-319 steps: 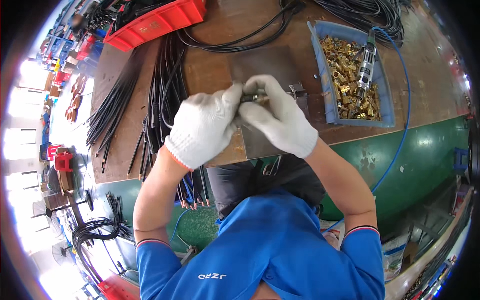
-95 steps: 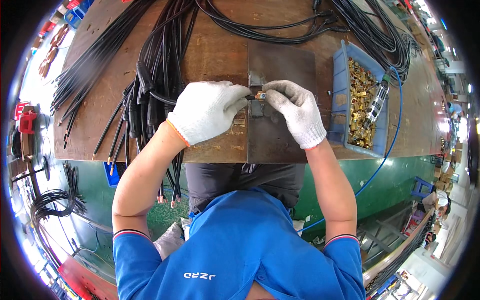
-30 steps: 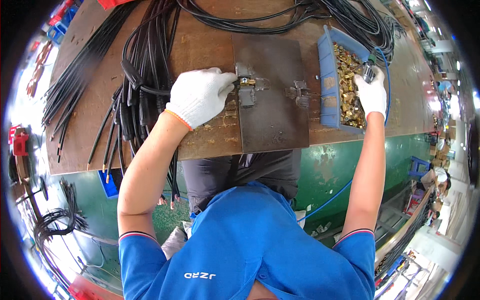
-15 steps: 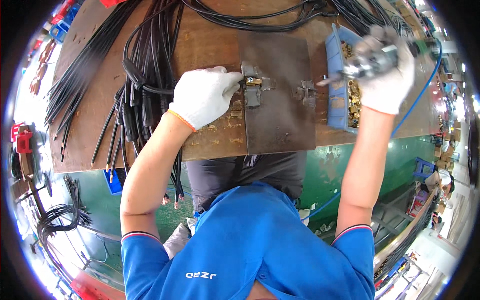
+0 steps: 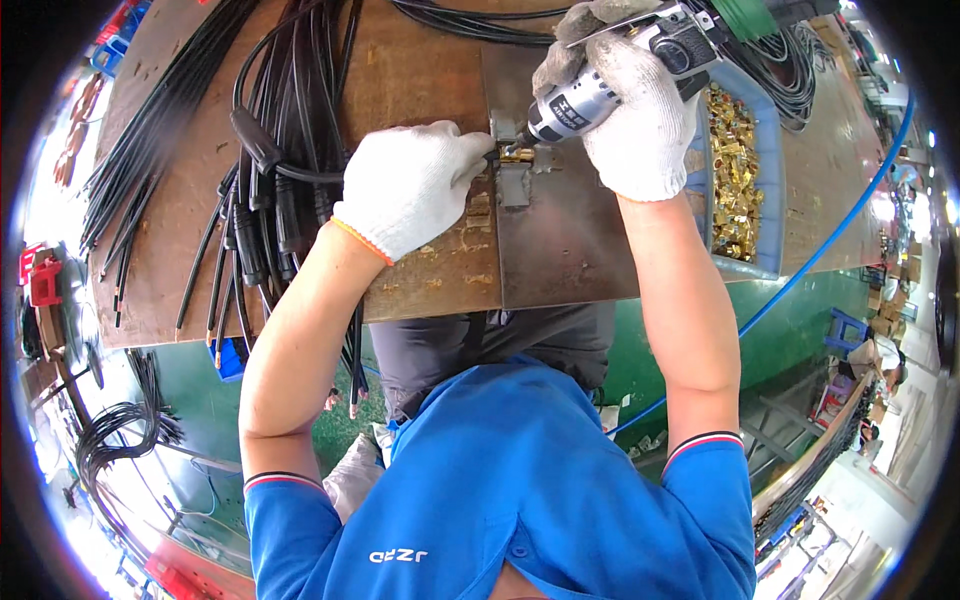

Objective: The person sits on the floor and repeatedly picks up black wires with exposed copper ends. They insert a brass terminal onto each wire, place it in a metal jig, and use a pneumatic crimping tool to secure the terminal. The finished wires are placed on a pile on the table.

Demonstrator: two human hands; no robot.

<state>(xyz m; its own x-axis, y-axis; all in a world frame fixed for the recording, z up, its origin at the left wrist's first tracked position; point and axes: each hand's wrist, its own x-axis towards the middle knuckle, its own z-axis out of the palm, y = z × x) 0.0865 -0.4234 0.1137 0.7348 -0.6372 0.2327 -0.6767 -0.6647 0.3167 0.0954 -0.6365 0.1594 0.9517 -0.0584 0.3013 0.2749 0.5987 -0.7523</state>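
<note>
My left hand (image 5: 405, 190), in a white knit glove, pinches the end of a black cable (image 5: 491, 156) at the left edge of a dark metal plate (image 5: 560, 250). The cable end meets a small brass connector (image 5: 518, 155) seated in a holder on the plate. My right hand (image 5: 640, 135), also gloved, with grey-stained fingers, is wrapped round a silver and black power screwdriver (image 5: 575, 108). The screwdriver's tip points down and left at the brass connector. Whether the tip touches it I cannot tell.
A blue bin (image 5: 768, 200) of brass fittings (image 5: 733, 185) stands right of the plate. Bundles of black cables (image 5: 175, 120) lie on the wooden table (image 5: 430, 285) at the left, some hanging over the front edge. A blue hose (image 5: 840, 245) runs down the right side.
My right hand has brought the screwdriver left from over the blue bin to the brass connector. The bin is now uncovered and sits farther right. My left hand stays at the cable end.
</note>
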